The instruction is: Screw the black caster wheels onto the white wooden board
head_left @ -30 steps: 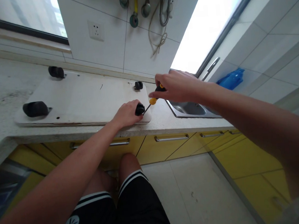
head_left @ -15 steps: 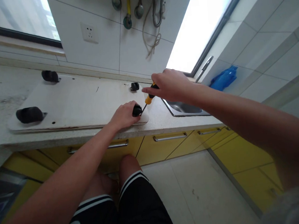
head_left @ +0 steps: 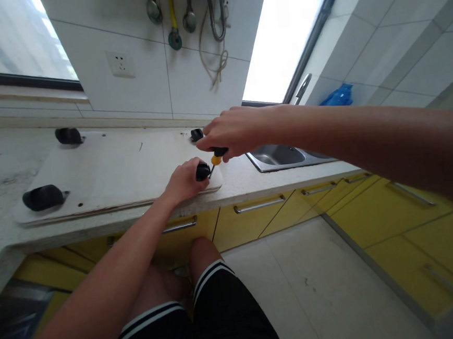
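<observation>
White board (head_left: pixel 132 169) lying flat on the countertop (head_left: pixel 246 178), its long front edge close to and roughly along the countertop's front edge. Four black fittings stand on its upper face, one near each corner: back left fitting (head_left: pixel 68 136), front left fitting (head_left: pixel 43 197), back right fitting (head_left: pixel 196 135), front right fitting (head_left: pixel 203 171).

Left hand (head_left: pixel 183 181): at the board's front right corner, thumb and fingers closed around the front right fitting, gripping it from its left side.

Right hand (head_left: pixel 232 131): above the board's right edge, fingers wrapped round the handle of a screwdriver (head_left: pixel 216 160) — black and yellow handle, thin dark shaft. Screwdriver tilted, shaft running down and leftward to the base of the front right fitting; whether the tip sits in a screw cannot be made out. The back right fitting is just beside the right hand's fingertips, at the board's back right corner.

Board surface: small dark hole (head_left: pixel 81 204) near the front edge, toward the left; short dark mark (head_left: pixel 140 146) nearer the back edge.

Surroundings: metal sink (head_left: pixel 278 156) set into the countertop, right of the board — yellow cabinets (head_left: pixel 254 222) below the countertop's front edge.
</observation>
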